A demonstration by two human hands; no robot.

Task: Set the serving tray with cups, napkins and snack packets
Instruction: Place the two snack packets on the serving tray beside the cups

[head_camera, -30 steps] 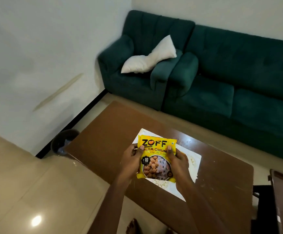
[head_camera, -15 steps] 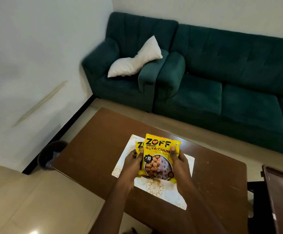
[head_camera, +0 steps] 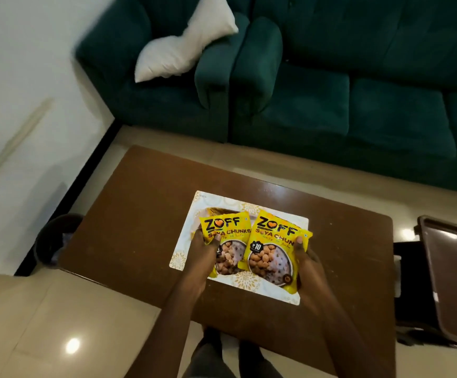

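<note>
Two yellow soya chunk snack packets are held over a white serving tray [head_camera: 187,236] with gold patterns, which lies on the brown table [head_camera: 140,214]. My left hand [head_camera: 201,255] grips the left packet [head_camera: 228,233] at its left side, thumb on its front. My right hand [head_camera: 307,261] grips the right packet [head_camera: 272,249] at its right edge, thumb on the front. The right packet overlaps the left one slightly. No cups or napkins are in view.
A dark green sofa [head_camera: 358,91] with a white pillow [head_camera: 186,54] stands behind the table. A dark bin [head_camera: 58,238] sits on the floor left of the table. A brown chair or side table [head_camera: 453,276] is at the right edge.
The packets, stacked together in both hands before, are now spread side by side, one in each hand. The view has tilted down and moved closer to the table.
</note>
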